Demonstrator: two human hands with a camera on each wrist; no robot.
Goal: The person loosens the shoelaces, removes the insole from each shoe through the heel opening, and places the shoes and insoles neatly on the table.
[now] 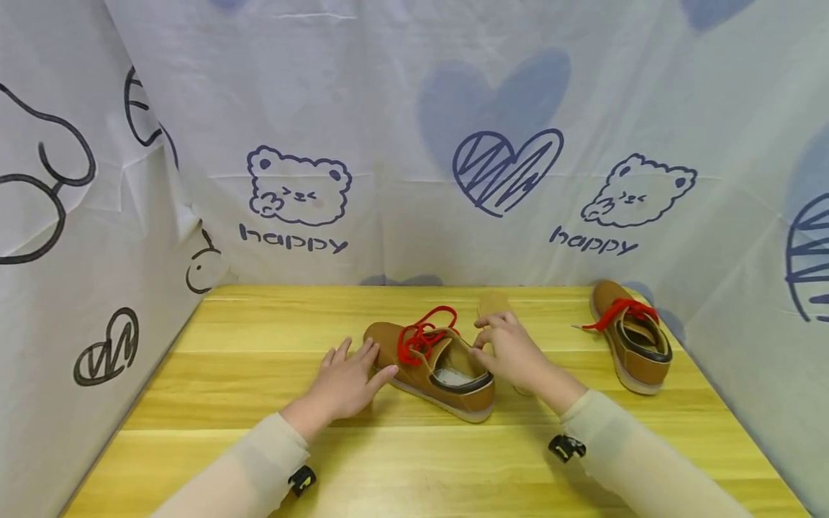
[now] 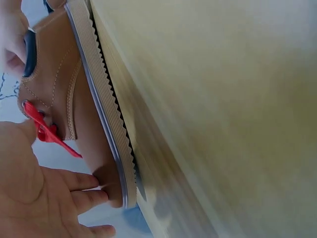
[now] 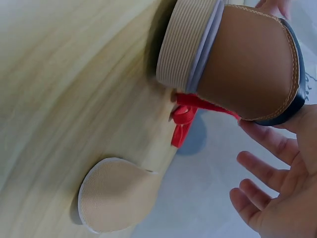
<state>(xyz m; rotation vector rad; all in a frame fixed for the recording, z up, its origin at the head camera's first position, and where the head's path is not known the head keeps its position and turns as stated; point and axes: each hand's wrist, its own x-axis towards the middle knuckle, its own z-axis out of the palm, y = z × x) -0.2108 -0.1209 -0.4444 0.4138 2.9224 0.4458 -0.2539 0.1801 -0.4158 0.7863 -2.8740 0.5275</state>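
Note:
A brown shoe (image 1: 447, 388) with red laces (image 1: 421, 338) lies in the middle of the wooden table, its toe pointing left and its opening facing up. Inside, a whitish patch shows at the heel. My left hand (image 1: 350, 381) rests on the toe with spread, fairly straight fingers; in the left wrist view its fingertips (image 2: 94, 196) touch the toe cap. With thumb and forefinger my right hand (image 1: 512, 349) pinches the dark padded collar (image 3: 290, 106) on the far side, its other fingers held apart. Partly behind that hand lies a beige insole (image 3: 116, 196).
A second brown shoe (image 1: 637, 352), also red-laced, stands at the table's right, toe toward the back. Pale cloth with bear and heart drawings (image 1: 298, 187) hangs along the back and both sides. Wooden tabletop (image 1: 414, 467) extends in front of the nearer shoe.

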